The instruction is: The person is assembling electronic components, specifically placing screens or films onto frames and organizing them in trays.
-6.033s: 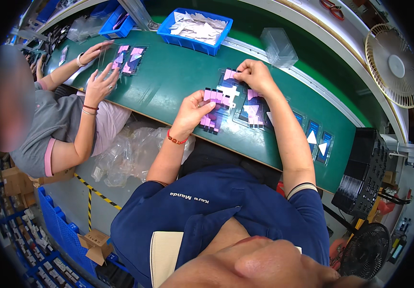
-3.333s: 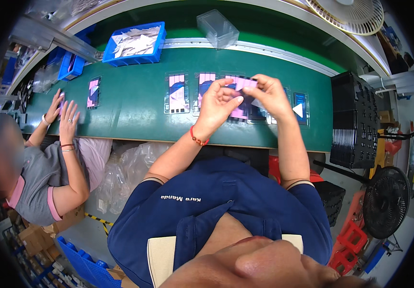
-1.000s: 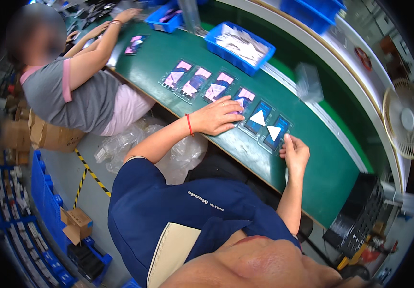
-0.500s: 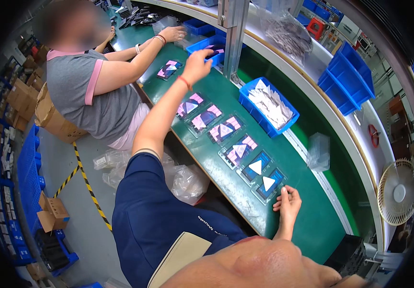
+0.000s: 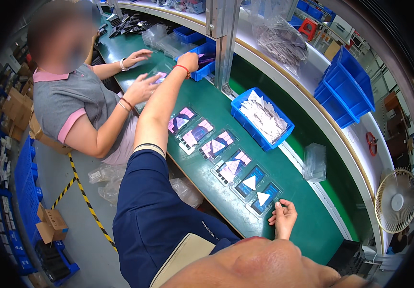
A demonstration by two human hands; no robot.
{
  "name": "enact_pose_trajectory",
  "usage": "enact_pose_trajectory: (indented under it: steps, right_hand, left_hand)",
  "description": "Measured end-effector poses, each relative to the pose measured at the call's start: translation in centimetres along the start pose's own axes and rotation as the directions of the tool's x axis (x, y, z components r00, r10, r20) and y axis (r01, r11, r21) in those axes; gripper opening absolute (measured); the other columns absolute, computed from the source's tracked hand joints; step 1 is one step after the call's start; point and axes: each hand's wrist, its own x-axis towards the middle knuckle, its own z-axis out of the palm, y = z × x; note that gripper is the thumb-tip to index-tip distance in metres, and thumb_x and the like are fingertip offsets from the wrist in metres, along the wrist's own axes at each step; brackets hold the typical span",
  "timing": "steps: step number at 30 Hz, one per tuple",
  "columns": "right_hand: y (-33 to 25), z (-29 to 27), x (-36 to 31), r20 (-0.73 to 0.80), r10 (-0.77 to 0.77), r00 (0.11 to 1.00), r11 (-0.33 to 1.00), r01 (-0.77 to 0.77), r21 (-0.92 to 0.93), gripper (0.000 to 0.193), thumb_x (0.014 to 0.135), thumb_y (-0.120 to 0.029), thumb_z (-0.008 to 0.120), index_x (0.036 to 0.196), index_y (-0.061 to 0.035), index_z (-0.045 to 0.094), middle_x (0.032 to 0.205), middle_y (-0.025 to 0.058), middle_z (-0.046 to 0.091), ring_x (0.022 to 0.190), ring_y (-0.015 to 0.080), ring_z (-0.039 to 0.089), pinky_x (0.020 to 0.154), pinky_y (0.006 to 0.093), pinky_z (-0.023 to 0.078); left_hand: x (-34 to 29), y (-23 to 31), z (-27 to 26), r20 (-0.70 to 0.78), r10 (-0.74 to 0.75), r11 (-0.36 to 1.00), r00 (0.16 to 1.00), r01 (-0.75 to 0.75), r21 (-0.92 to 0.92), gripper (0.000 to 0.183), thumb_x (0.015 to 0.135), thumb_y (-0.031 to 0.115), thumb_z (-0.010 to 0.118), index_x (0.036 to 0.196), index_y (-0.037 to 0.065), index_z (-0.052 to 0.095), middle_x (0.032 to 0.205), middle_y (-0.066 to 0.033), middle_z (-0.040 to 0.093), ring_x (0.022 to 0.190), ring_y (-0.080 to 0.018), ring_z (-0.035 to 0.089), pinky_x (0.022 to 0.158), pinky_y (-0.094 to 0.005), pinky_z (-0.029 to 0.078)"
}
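My left hand [image 5: 188, 62] is stretched far across the green table to a blue bin [image 5: 204, 71] with purple-and-dark flat pieces [image 5: 206, 58] in it. Its fingers are curled at the bin's near side, and what they grip is hidden. Loosely bent and apart, the fingers of my right hand [image 5: 284, 218] are open and bare, beside the nearest clear plastic tray [image 5: 253, 210]. On that tray's dark blue card lies a white triangle [image 5: 263, 198]. Several similar trays run in a row away from me, the farther ones with pink-and-purple cards [image 5: 198, 134].
A blue bin of white triangular pieces [image 5: 263, 118] stands right of the row, by a metal post [image 5: 223, 57]. A co-worker [image 5: 89, 96] sits at the left, hands over the table near my left forearm. A clear box [image 5: 314, 162] and a fan [image 5: 397, 202] are at the right.
My left hand has drawn slightly left, its fingers now curled. The co-worker's hands have come back toward the near tray beside my forearm. My right hand stays near the closest tray.
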Motion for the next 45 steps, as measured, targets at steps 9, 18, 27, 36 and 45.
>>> enact_pose_trajectory:
  steps: [9,18,27,36,45]
  right_hand:
    - [0.3,-1.0,0.0,-0.017,-0.166,0.986,0.986,0.165,-0.03,0.018,0.088,-0.006,0.062,0.102,0.0026,0.056,0.063,0.0042,0.056,0.043,0.0076,0.049,0.035,0.0211,0.037]
    - [-9.6,7.5,2.3,0.389,-0.134,0.912,0.924,-0.026,0.381,0.026,0.089,-0.018,0.064,0.104,0.0035,0.06,0.084,0.0098,0.064,0.066,0.0128,0.058,0.054,0.0235,0.051]
    - [-7.2,5.3,5.8,0.369,-0.251,0.895,0.959,0.178,0.221,0.013,0.085,-0.002,0.064,0.097,0.0026,0.06,0.081,0.0071,0.066,0.069,0.009,0.06,0.065,0.0207,0.048]
    - [-6.2,5.3,5.6,0.502,-0.237,0.831,0.971,0.192,0.141,0.023,0.079,0.006,0.068,0.099,0.0022,0.057,0.077,0.0046,0.066,0.066,0.0065,0.059,0.061,0.0191,0.046]
    - [-6.0,5.7,6.3,0.461,-0.262,0.848,0.963,0.264,0.061,0.026,0.078,0.004,0.069,0.101,0.0024,0.058,0.074,0.0036,0.066,0.064,0.0054,0.056,0.059,0.0199,0.045]
  left_hand:
    - [-5.9,0.1,-2.7,-0.443,-0.267,0.958,0.856,0.188,-0.214,0.019,0.075,0.014,0.057,0.087,0.007,0.07,0.083,-0.0211,0.066,0.08,-0.0386,0.065,0.074,-0.0464,0.053]
    - [-28.9,16.0,-6.6,-0.611,0.487,0.75,0.624,-0.657,-0.073,0.017,0.074,0.007,0.062,0.09,0.004,0.065,0.072,-0.0073,0.061,0.06,-0.0212,0.058,0.052,-0.0316,0.047]
    - [-27.0,15.6,-7.1,-0.571,0.553,0.497,0.606,-0.791,-0.358,0.038,0.073,0.033,0.072,0.099,0.005,0.067,0.097,-0.0125,0.066,0.083,-0.029,0.062,0.076,-0.0378,0.049]
    - [-1.0,1.7,0.5,-0.132,-0.234,0.97,0.963,0.223,-0.099,0.026,0.076,0.019,0.058,0.097,0.008,0.069,0.098,-0.0219,0.066,0.093,-0.037,0.064,0.082,-0.0456,0.052]
    - [0.8,0.3,0.1,0.025,-0.298,0.955,0.954,0.298,0.01,0.027,0.083,0.015,0.053,0.105,0.006,0.068,0.113,-0.0192,0.063,0.106,-0.033,0.061,0.091,-0.0429,0.048]
